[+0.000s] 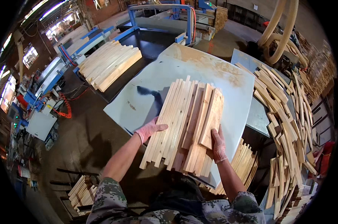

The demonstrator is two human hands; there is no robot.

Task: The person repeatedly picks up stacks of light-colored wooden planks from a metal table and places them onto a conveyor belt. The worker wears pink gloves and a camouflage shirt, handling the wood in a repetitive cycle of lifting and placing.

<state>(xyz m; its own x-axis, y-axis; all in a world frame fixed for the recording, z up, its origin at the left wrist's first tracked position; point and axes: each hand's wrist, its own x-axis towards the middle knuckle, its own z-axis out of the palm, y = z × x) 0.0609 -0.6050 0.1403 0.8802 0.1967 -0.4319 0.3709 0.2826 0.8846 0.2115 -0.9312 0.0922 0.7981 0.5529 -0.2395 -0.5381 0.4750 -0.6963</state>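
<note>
A row of pale wooden strips point(173, 119) lies side by side in front of me, with their near ends uneven and reaching past the edge of the white-covered table point(234, 93). My left hand point(151, 130), in a pinkish work glove, grips the row's left edge, thumb across the top. On the opposite side, my right hand point(218, 144), gloved too, clasps the right edge. Its thumb is by a short, wider board point(213, 118) resting on top of the strips. Some strips there are stacked higher and look darker between. The fingers beneath the wood are hidden.
Another stack of strips point(110, 63) sits on a dark machine bed at the far left. Loose wood pieces point(284, 119) pile up along the right. More strips point(245, 164) lie below the table's right side. Blue-framed machinery point(159, 7) and thick hoses point(275, 33) stand behind.
</note>
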